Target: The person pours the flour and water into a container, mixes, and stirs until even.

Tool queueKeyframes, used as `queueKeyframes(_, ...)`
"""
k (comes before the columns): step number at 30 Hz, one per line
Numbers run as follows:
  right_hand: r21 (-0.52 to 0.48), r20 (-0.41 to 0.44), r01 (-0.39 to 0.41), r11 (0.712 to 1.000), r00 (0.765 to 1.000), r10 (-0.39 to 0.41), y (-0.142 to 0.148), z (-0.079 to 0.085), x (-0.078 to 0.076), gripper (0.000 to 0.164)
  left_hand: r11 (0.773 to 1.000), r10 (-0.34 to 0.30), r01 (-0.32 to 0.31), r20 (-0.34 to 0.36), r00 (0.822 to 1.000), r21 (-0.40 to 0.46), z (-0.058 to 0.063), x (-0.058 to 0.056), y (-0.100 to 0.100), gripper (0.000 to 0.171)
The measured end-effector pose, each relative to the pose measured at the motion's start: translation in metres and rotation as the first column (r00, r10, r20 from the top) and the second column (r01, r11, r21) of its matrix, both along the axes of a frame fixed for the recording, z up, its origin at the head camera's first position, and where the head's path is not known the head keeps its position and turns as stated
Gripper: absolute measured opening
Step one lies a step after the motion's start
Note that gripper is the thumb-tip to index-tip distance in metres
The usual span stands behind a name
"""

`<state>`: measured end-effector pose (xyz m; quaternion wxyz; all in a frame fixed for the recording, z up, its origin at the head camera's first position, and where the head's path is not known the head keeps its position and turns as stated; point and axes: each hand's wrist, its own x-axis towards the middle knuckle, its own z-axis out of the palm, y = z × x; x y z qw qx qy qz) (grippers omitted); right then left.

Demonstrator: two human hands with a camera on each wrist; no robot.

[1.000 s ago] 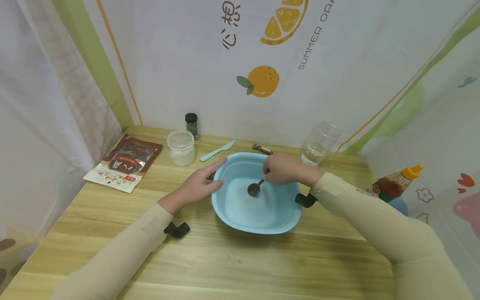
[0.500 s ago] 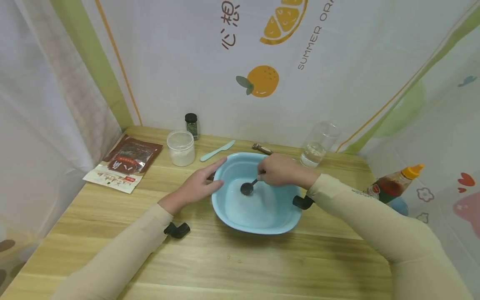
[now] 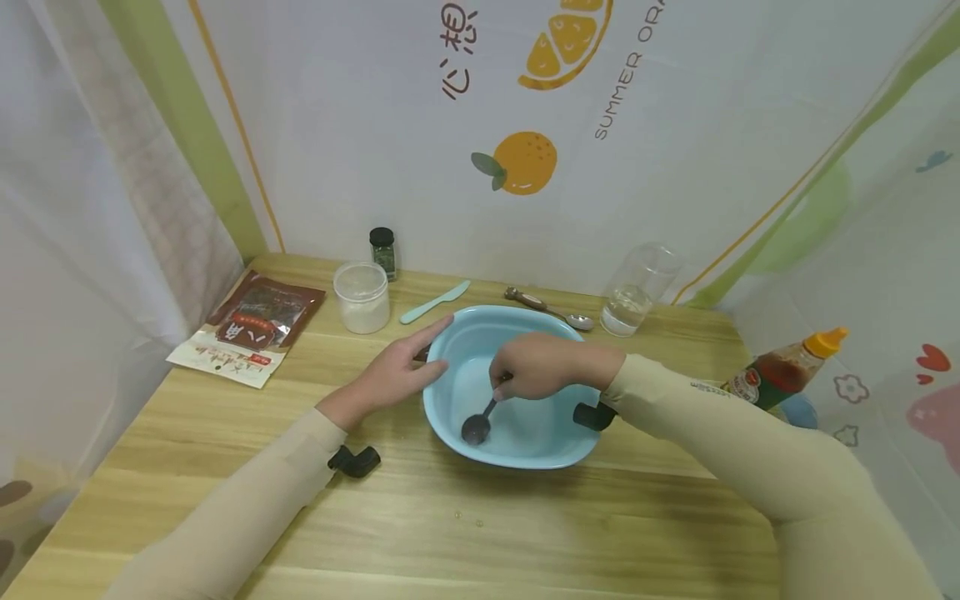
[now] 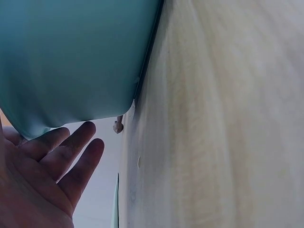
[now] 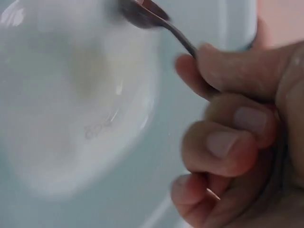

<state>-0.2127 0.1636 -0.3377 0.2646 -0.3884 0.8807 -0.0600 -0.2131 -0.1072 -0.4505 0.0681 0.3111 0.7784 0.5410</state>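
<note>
A light blue basin (image 3: 540, 459) stands on the wooden table, with a whitish layer over its bottom. My left hand (image 3: 390, 375) holds its left rim, thumb over the edge and the other fingers along the outer wall. The left wrist view shows those fingers (image 4: 78, 166) spread below the rim. My right hand (image 3: 536, 365) grips the handle of a dark round-bowled spoon (image 3: 476, 429) inside the basin. Its bowl is low at the basin's near left side. In the right wrist view the spoon (image 5: 142, 14) is pinched between thumb and curled fingers.
Behind the basin lie a pale green knife (image 3: 435, 302) and a metal spoon (image 3: 551, 310). Around them stand a tub of white powder (image 3: 362, 300), a green-flaked jar (image 3: 383, 254) and a clear cup (image 3: 637, 292). A brown packet (image 3: 255, 321) lies left, a sauce bottle (image 3: 783, 371) right.
My right hand has carried the dark spoon from the basin's middle leftward and toward me. The metal spoon behind is now uncovered. My left hand stays on the rim.
</note>
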Motion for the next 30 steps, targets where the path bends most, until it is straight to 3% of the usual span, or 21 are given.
queueKeyframes(5, -0.049, -0.129, 0.068, 0.997, 0.989, -0.073, -0.011, -0.007, -0.005, 0.017, 1.000, 0.001, -0.001, -0.007, 1.000, -0.006, 0.000, 0.002, 0.000, 0.074)
queueKeyframes(10, -0.049, -0.279, 0.187, 0.981, 0.941, -0.194, -0.006, -0.005, -0.010, 0.018, 1.000, 0.001, -0.001, -0.015, 1.000, -0.003, -0.001, 0.001, 0.000, 0.073)
queueKeyframes(14, -0.055, -0.336, 0.261, 0.964, 0.904, -0.264, 0.004, -0.003, -0.013, 0.023, 1.000, 0.002, -0.002, -0.022, 1.000, -0.002, -0.002, 0.000, 0.000, 0.074)
queueKeyframes(18, 0.002, -0.354, 0.308, 0.951, 0.890, -0.287, 0.015, 0.004, -0.013, 0.035, 1.000, 0.007, -0.007, -0.013, 1.000, -0.004, -0.001, 0.000, 0.001, 0.074)
queueKeyframes(21, 0.112, -0.350, 0.313, 0.943, 0.901, -0.257, 0.022, 0.014, -0.010, 0.038, 1.000, 0.007, -0.007, -0.003, 1.000, -0.005, 0.000, 0.001, 0.001, 0.075)
queueKeyframes(24, 0.244, -0.319, 0.273, 0.931, 0.929, -0.189, 0.028, 0.024, -0.007, 0.037, 1.000, 0.006, -0.006, -0.001, 1.000, -0.009, 0.001, 0.000, 0.000, 0.074)
queueKeyframes(27, 0.314, -0.225, 0.188, 0.931, 0.967, -0.120, 0.032, 0.030, -0.004, 0.034, 1.000, 0.007, -0.007, 0.000, 1.000, -0.014, 0.001, 0.000, 0.001, 0.075)
queueKeyframes(30, 0.297, -0.100, 0.102, 0.949, 0.992, -0.076, 0.032, 0.030, -0.003, 0.028, 1.000, 0.009, -0.009, 0.000, 1.000, -0.016, 0.001, 0.000, 0.001, 0.075)
